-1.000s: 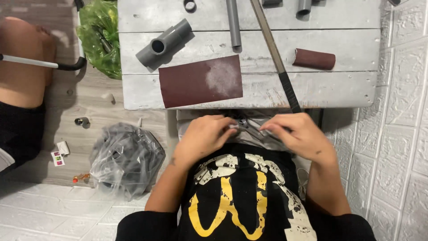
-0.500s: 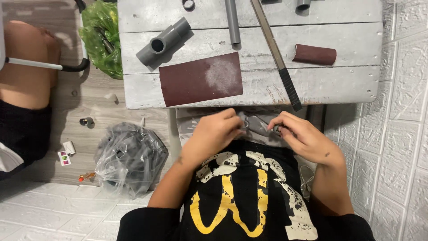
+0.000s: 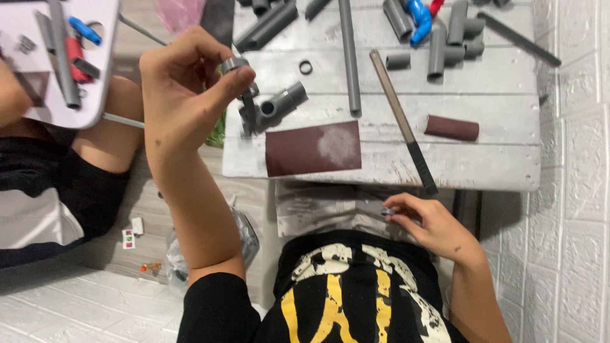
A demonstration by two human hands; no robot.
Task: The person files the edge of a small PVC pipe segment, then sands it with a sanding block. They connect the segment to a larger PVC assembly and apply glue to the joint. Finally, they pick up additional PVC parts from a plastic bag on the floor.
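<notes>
Left hand (image 3: 184, 89) pinching grey ring (image 3: 234, 64), sandpaper sheet (image 3: 312, 148) below

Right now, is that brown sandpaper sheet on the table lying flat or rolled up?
Lying flat. The sandpaper sheet is spread out on the table, all four corners showing, with a pale worn patch. A separate brown roll lies further right.

pipes (image 3: 348, 57) crowd table top (image 3: 508, 159), front bare

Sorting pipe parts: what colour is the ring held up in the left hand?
Grey ring, clearest in the head view.
</notes>
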